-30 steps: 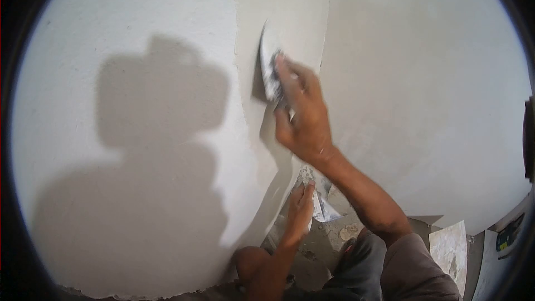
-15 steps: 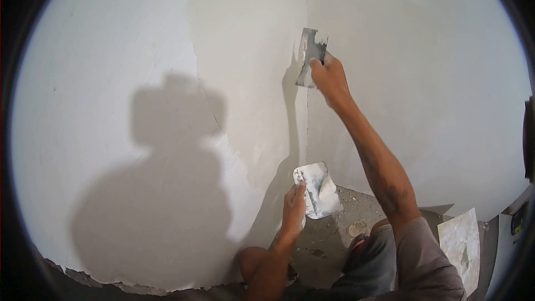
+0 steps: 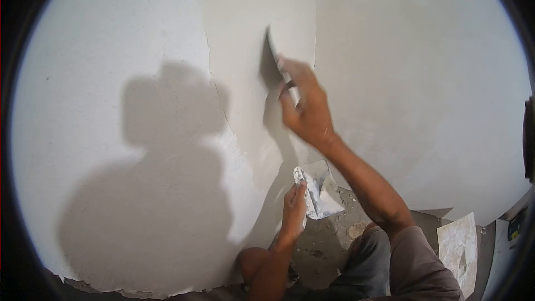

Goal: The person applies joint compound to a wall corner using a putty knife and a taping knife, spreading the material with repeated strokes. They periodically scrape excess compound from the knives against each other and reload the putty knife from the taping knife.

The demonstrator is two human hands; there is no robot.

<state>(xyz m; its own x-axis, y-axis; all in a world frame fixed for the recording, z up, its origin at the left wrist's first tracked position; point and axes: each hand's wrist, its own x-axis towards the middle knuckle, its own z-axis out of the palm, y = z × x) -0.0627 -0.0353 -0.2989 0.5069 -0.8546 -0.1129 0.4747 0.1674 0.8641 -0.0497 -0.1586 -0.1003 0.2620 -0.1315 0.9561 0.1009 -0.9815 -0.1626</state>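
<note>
My right hand is closed around a plastering trowel, its blade seen nearly edge-on against the left wall, left of the inner corner. The blade stands tilted, and its dark shadow falls right beside it. Lower down, my left hand grips a broad flat blade by its left edge. White putty smears cover this blade's face, and it is held low in front of the corner.
The right wall meets the left one at a vertical corner line. A rough crack runs down the left wall. Below lies a dusty floor with crumbs of debris. A stained pale board leans at the lower right. My shadow covers much of the left wall.
My right hand has swung the trowel left from the corner onto the left wall, turning the blade edge-on. My left hand has stayed nearly in place with its blade.
</note>
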